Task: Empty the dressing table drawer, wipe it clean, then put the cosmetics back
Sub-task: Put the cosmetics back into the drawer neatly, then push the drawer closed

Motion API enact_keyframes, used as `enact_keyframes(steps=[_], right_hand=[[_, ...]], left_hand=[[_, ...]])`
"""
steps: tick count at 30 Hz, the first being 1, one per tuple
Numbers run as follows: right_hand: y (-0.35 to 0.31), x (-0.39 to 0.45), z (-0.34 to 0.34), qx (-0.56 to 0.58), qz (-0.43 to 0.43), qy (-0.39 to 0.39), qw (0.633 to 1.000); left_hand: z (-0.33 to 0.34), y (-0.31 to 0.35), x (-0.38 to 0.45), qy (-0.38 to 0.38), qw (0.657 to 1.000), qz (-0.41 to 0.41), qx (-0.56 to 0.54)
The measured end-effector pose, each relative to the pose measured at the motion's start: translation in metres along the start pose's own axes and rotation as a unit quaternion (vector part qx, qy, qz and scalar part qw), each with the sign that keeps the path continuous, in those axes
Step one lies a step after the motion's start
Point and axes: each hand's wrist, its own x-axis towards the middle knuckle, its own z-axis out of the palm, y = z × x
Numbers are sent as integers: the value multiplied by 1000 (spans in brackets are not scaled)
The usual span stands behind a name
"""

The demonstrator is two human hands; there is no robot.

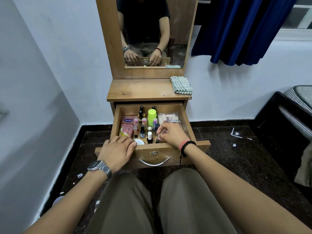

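Note:
The wooden drawer [185,119] of the dressing table is pulled out and full of cosmetics. A pink lotion pouch [127,126] lies at its left, several small bottles and a lime green tube [152,116] stand in the middle, and a clear plastic box [169,118] sits at the back right. My left hand [116,152] rests flat on the drawer's front left edge, fingers spread, holding nothing. My right hand [171,133] reaches into the front right of the drawer, fingertips pinched on a small pinkish item that is mostly hidden. A folded checked cloth [181,85] lies on the table top [141,90].
A mirror [152,31] stands above the table top and reflects both hands. A blue curtain [241,29] hangs at the right. A dark bed frame [280,119] with striped bedding stands at the far right. Paper scraps lie on the dark floor [236,149].

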Motion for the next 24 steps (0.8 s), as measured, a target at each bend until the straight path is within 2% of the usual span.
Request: enact_keyframes(steps=[5, 9, 12, 14, 17, 19, 24], right_hand=[[0, 2, -4, -16, -2, -46, 999], [-1, -3, -6, 43, -18, -7, 999], [2, -17, -9, -75, -165, 28, 983], [12, -29, -11, -194, -256, 14, 947], [34, -40, -11, -330, -329, 66, 882], [41, -43, -11, -360, -321, 96, 871], [34, -36, -11, -376, -229, 98, 892]], left_hand=[[-1, 1, 0, -8, 1000, 4, 0], [-1, -5, 0, -19, 999, 28, -6], [-1, -13, 1, -33, 997, 66, -1], [0, -17, 3, -42, 996, 80, 16], [2, -20, 6, -33, 995, 87, 42], [6, -21, 8, -12, 995, 91, 45], [9, -19, 18, 15, 996, 67, 50]])
